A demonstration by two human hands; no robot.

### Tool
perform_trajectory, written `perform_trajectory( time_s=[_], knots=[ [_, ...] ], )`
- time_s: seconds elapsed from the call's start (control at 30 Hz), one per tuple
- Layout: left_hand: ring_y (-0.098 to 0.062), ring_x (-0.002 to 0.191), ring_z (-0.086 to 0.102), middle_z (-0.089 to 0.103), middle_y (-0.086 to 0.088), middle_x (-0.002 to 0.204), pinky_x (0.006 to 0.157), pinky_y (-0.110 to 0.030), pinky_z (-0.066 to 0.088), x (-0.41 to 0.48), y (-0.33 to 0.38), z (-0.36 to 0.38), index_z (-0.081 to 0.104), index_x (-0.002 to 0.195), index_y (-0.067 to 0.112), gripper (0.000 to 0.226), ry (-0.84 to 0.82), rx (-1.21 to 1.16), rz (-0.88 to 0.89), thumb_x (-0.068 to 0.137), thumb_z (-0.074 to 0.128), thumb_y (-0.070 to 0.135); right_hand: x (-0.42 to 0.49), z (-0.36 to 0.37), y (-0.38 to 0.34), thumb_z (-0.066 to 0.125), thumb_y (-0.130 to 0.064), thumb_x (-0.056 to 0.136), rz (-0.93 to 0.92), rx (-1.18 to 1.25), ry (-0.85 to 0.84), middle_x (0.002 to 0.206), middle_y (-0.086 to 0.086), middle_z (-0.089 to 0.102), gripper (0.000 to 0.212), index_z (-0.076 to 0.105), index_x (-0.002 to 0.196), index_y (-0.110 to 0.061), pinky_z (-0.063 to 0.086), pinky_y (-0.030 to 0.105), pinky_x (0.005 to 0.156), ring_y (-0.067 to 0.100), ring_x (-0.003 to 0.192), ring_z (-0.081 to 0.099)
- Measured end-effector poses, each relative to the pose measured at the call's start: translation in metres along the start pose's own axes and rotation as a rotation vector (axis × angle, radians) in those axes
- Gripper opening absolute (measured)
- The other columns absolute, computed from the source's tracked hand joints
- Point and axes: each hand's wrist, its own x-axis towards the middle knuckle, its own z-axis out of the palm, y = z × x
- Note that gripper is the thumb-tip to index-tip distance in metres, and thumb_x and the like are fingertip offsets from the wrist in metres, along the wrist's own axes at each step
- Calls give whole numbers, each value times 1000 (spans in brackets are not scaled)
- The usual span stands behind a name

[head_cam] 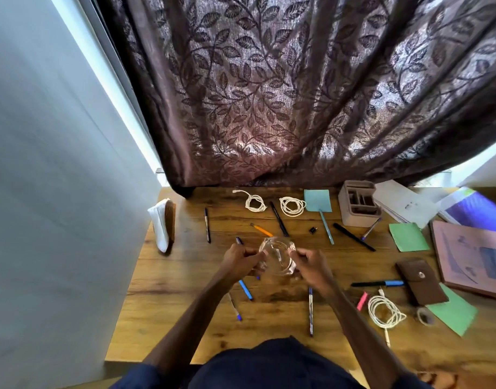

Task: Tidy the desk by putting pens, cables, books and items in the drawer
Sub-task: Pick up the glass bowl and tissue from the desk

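My left hand point(241, 259) and right hand point(311, 263) pinch opposite sides of a cable coil point(277, 258) above the table point(171, 279) centre, presumably to bundle it.

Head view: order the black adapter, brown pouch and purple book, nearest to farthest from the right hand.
1. black adapter, just beyond the right hand.
2. brown pouch, on the desk to its right.
3. purple book, at the far right back corner.
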Motion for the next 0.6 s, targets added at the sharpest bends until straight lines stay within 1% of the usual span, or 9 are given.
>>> perform_trajectory(
  time_s=[0.07,0.13,0.2,0.27,0.33,0.4,0.43,0.5,0.6],
  knots=[
    [-6,61,71,76,-2,69,69,-26,61,4,-7,13,79,74,12,22,51,205,-1,89,71,26,-1,-2,18,60,-30,99,72,-102,-50,56,-2,68,20,72,93,-16,45,20,40,11,48,68],
    [7,46,57,69,2,56,53,-14,49,4,-15,29,70,55,14,29,98,372,-25,83,71,20,-8,-3,33,61,-28,98,119,-170,-71,61,2,71,22,71,85,-13,44,15,41,10,51,70],
    [2,43,48,54,2,44,46,-18,39,2,-24,43,55,43,18,39,112,489,15,78,72,18,-15,-1,46,66,-26,95,126,-219,-50,60,0,70,25,71,75,-13,41,13,40,7,48,68],
    [-2,39,41,44,9,40,41,-20,33,4,-37,52,50,43,18,39,96,545,25,75,72,17,-20,3,55,72,-27,90,106,-341,-20,64,-3,72,18,75,76,-16,40,12,42,2,48,64],
    [-2,40,41,49,9,45,37,-21,30,8,-52,57,58,50,9,29,120,584,-1,66,70,30,-22,7,65,77,-28,86,105,-432,24,71,-7,74,12,78,79,-18,41,12,46,-5,51,59],
    [-8,44,49,62,-3,57,35,-22,33,15,-68,61,67,64,-1,57,145,603,17,55,63,55,-23,13,74,79,-27,82,111,-455,59,67,-8,73,14,78,72,-18,53,23,50,-3,53,61],
    [-10,45,50,64,-6,60,34,-23,32,17,-72,63,68,64,2,61,136,618,31,56,66,62,-24,16,76,80,-27,81,117,-450,75,65,-8,72,15,78,69,-17,57,29,54,-2,54,63],
    [-13,43,51,65,-6,56,34,-26,35,17,-73,65,66,57,6,54,137,637,52,68,78,57,-25,17,79,81,-26,79,124,-421,92,65,-7,73,15,78,68,-16,59,33,59,0,57,65],
    [-18,53,61,66,-3,62,45,-36,52,5,-62,64,67,63,7,47,159,666,105,78,77,51,-26,15,82,77,-29,80,103,-369,147,68,0,74,21,77,70,-10,59,35,58,6,60,69]
  ],
)
